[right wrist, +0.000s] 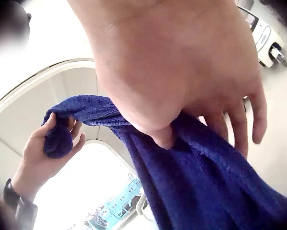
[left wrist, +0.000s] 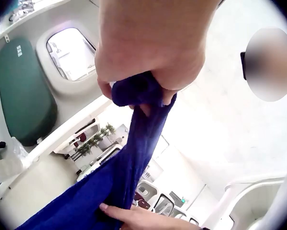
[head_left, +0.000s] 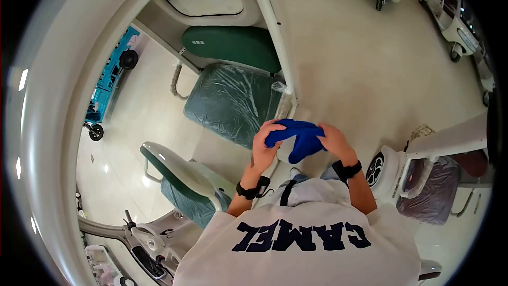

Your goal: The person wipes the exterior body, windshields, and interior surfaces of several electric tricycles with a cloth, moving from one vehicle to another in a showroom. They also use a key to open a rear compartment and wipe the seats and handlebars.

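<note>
Blue cloth is off any support, held up by both hands in front of the chest. In the head view it appears beside the right edge of the plastic-covered seat, near that seat's lower corner; height above the seat cannot be told.

Left hand: grips one end, thumb and fingers curled round a bunched roll. Right hand: pinches the cloth farther along, thumb on the near face in the right wrist view, other fingers loosely extended behind. The span between the hands is gathered and slightly twisted; past the right hand the cloth fans out wide and hangs loose.

Step in hand, judged: handling and arranging the cloth in the air, probably gathering or folding it; which of the two cannot be settled. It touches no seat or panel that can be made out.

Next move, judged: calls for the left grip to keep the roll secure while the right thumb and fingers work along the loose part and draw it in. Main risk: the hanging portion slipping from the light pinch and unfolding
</note>
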Demonstrator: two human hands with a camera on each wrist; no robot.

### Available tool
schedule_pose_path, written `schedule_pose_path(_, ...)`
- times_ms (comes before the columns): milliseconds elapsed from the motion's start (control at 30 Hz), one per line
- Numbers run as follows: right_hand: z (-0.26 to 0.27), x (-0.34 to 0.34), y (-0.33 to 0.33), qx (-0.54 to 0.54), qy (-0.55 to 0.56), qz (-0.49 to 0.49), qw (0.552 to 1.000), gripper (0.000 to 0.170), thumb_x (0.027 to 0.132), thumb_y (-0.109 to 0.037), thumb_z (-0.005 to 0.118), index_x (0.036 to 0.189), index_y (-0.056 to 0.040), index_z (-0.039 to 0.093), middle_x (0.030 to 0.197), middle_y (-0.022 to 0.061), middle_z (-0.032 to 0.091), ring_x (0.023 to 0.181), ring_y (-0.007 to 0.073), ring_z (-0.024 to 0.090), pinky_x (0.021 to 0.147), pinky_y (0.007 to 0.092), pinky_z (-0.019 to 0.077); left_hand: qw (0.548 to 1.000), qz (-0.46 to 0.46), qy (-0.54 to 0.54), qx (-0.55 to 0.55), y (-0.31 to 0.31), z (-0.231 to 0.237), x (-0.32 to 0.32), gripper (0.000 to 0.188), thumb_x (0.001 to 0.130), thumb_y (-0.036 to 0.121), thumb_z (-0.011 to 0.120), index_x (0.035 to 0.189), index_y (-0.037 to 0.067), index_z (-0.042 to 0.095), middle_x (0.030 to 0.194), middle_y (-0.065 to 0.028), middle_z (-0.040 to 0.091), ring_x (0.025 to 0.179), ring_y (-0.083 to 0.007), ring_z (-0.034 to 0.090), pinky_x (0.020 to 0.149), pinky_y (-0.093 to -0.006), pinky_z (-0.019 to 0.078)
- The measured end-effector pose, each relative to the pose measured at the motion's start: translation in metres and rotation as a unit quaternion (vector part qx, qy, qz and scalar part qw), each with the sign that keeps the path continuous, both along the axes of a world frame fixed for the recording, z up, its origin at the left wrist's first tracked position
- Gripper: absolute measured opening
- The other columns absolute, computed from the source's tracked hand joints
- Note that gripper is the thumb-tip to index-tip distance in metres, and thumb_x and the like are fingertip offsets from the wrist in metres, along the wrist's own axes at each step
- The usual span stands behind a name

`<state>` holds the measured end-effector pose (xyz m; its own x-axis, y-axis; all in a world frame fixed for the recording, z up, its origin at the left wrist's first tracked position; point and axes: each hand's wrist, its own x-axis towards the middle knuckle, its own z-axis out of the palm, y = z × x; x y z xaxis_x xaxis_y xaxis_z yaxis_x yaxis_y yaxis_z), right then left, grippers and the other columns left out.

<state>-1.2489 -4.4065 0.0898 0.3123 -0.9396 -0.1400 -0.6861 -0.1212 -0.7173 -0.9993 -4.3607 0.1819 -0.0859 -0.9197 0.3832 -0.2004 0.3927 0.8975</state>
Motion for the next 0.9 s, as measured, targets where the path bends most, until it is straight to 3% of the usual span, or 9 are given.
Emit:
schedule_pose_path(33,0.0,-0.003,-0.014,-0.097,0.004,-0.018,0.995,0.028,0.08,-0.013,0.065,0.107,-0.006,0.062,0.1,0.0171,0.066,0.092,0.036,0.065,0.079,0.0441,0.0527,1.0,0.001,0.003,0.003,-0.007,0.001,-0.004,0.044,0.071,-0.016,0.063,0.11,0.005,0.063,0.114,-0.0171,0.064,0.116,-0.033,0.057,0.095,-0.0356,0.046)
schedule_pose_path(233,-0.011,-0.022,-0.128,-0.152,0.072,-0.048,0.985,0.02,0.079,-0.008,0.063,0.099,-0.0068,0.059,0.096,0.0171,0.063,0.091,0.0399,0.063,0.078,0.0464,0.053,0.992,0.117,0.03,-0.031,-0.046,0.009,-0.026,0.036,0.074,-0.014,0.06,0.106,0.003,0.061,0.114,-0.0123,0.063,0.116,-0.0276,0.057,0.098,-0.0352,0.0426)
schedule_pose_path(367,-0.034,-0.032,-0.209,-0.094,0.119,-0.059,0.987,0.02,0.082,-0.006,0.058,0.102,-0.0049,0.06,0.101,0.0139,0.065,0.091,0.0327,0.065,0.076,0.0421,0.0527,0.961,0.235,0.078,-0.12,-0.084,0.022,-0.043,0.031,0.075,0.002,0.063,0.105,0.002,0.056,0.105,-0.0084,0.058,0.106,-0.0233,0.054,0.102,-0.0369,0.0376)
schedule_pose_path(400,-0.034,-0.031,-0.229,0.036,-0.081,-0.05,0.995,0.021,0.088,-0.01,0.056,0.107,-0.0043,0.06,0.102,0.0118,0.065,0.092,0.0277,0.065,0.074,0.0399,0.0531,0.951,0.262,0.067,-0.148,-0.097,0.025,-0.046,0.031,0.075,-0.002,0.062,0.105,0.002,0.056,0.105,-0.0087,0.058,0.112,-0.0265,0.055,0.102,-0.0389,0.0386)
schedule_pose_path(433,-0.026,-0.03,-0.249,0.167,-0.272,-0.036,0.947,0.023,0.093,-0.015,0.053,0.111,-0.0037,0.061,0.103,0.0097,0.066,0.092,0.0226,0.066,0.073,0.0378,0.0536,0.939,0.289,0.057,-0.177,-0.11,0.028,-0.05,0.032,0.075,-0.007,0.061,0.105,0.002,0.055,0.106,-0.0089,0.059,0.117,-0.0296,0.055,0.102,-0.041,0.0396)
schedule_pose_path(500,-0.002,-0.012,-0.286,0.272,-0.422,-0.007,0.865,0.039,0.099,-0.026,0.051,0.129,-0.002,0.054,0.115,0.0091,0.064,0.1,0.0156,0.066,0.08,0.0344,0.0551,0.907,0.378,0.044,-0.179,-0.138,0.027,-0.054,0.041,0.08,0.004,0.067,0.118,0.001,0.054,0.12,-0.0107,0.056,0.122,-0.0248,0.05,0.108,-0.0375,0.035)
schedule_pose_path(667,0.084,0.051,-0.336,-0.036,-0.538,0.077,0.839,0.052,0.102,-0.031,0.047,0.146,-0.0028,0.039,0.14,0.0145,0.051,0.131,0.0224,0.046,0.11,0.0328,0.0339,0.884,0.394,0.022,-0.249,-0.227,0.069,-0.077,0.085,0.089,0.027,0.071,0.152,0.0,0.02,0.155,-0.014,0.027,0.14,-0.0268,0.03,0.116,-0.0377,0.0226)
schedule_pose_path(767,0.115,0.074,-0.339,-0.213,-0.519,0.154,0.813,0.06,0.099,-0.024,0.052,0.15,-0.0009,0.03,0.154,0.0188,0.034,0.143,0.0292,0.032,0.116,0.0358,0.0245,0.878,0.421,0.028,-0.227,-0.265,0.08,-0.093,0.081,0.093,0.027,0.067,0.153,0.003,0.02,0.152,-0.0121,0.03,0.136,-0.0238,0.033,0.114,-0.0365,0.0243)
schedule_pose_path(900,0.073,0.076,-0.321,-0.206,-0.431,0.141,0.867,0.069,0.096,-0.016,0.052,0.152,0.0035,0.019,0.157,0.0262,0.021,0.146,0.0389,0.021,0.119,0.0417,0.0187,0.87,0.475,0.058,-0.12,-0.27,0.031,-0.078,0.072,0.096,0.025,0.062,0.15,0.0,0.022,0.149,-0.017,0.034,0.134,-0.0263,0.036,0.114,-0.0386,0.025)
